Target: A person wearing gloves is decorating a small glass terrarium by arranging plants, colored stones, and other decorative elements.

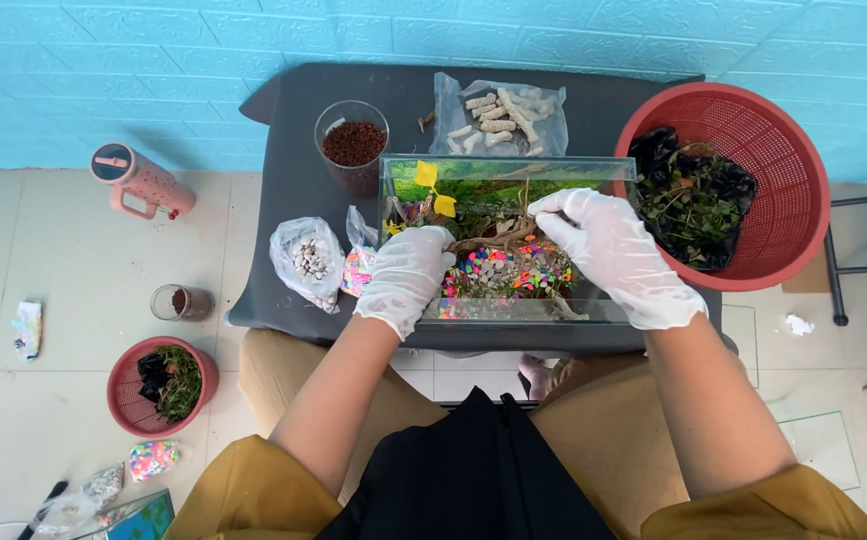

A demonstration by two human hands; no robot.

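A small glass tank [609,172] stands on a dark grey table [284,190]. Inside lie coloured gravel [529,275], grey pebbles, a piece of driftwood [494,238] and yellow leaves [434,190] against a green backdrop. Both my hands wear white gloves and reach into the tank. My left hand [406,278] rests at the tank's left end, fingers curled near the driftwood. My right hand [614,255] comes in from the right, fingertips touching the wood. Whether either hand grips the wood is not clear.
A large red basket [794,140] with dark plants sits at the right. Behind the tank are a cup of brown granules [353,145] and a bag of white ceramic pieces [499,115]. A bag of pebbles [309,262] lies left. On the floor: pink bottle [142,182], small red basket [159,385].
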